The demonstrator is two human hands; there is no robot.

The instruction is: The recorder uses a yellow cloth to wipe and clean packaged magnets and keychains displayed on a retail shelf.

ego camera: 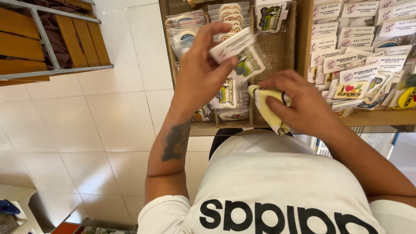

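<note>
My left hand (201,73) is raised in front of a shelf and grips a small souvenir in a clear packet (242,56) with a white card header, pinched between thumb and fingers. Just right of it and lower, my right hand (303,104) is closed around a crumpled yellow and white cloth (266,108). The packet and the cloth sit close together, almost touching. Behind both hands stands a burlap-lined tray (277,52) holding more packeted souvenirs.
A wooden shelf (381,118) at the right carries several rows of carded packets (359,65). A wooden slatted bench with a grey metal frame (56,43) stands at the upper left on a white tiled floor (86,125).
</note>
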